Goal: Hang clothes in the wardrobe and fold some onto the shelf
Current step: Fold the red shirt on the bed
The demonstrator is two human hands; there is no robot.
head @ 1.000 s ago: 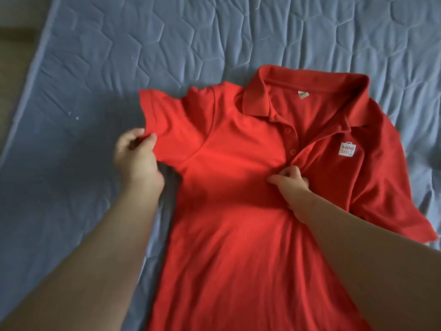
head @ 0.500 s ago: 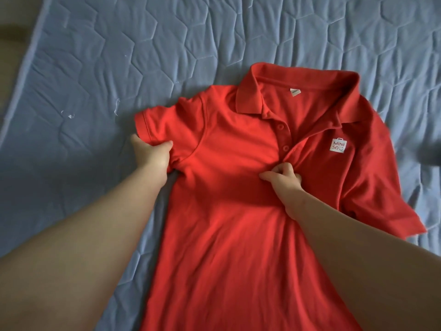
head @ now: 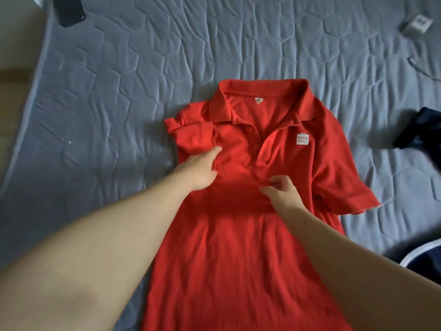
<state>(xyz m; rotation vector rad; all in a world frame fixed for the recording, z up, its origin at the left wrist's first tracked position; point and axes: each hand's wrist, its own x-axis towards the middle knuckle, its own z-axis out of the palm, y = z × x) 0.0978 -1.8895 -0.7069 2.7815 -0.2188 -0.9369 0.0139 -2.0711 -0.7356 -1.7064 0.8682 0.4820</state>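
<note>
A red polo shirt (head: pixel 241 247) lies face up on the blue quilted bed cover (head: pixel 143 68), collar at the far end and a white logo patch on its chest. Its left sleeve (head: pixel 191 137) is folded inward over the chest. My left hand (head: pixel 199 169) lies flat on the shirt just below that folded sleeve, fingers straight. My right hand (head: pixel 280 192) pinches a fold of the shirt's front below the button placket. The right sleeve (head: pixel 346 189) is still spread out on the cover.
A dark phone-like object (head: pixel 70 10) lies at the bed's far left edge. A small white box (head: pixel 417 23) sits far right. Dark navy clothing (head: pixel 420 130) lies at the right edge, and another dark garment with white trim (head: pixel 422 256) lower right.
My left hand has folded the left sleeve in over the chest and let it go, now pressing flat. My right hand keeps its pinch on the front. The view has pulled back.
</note>
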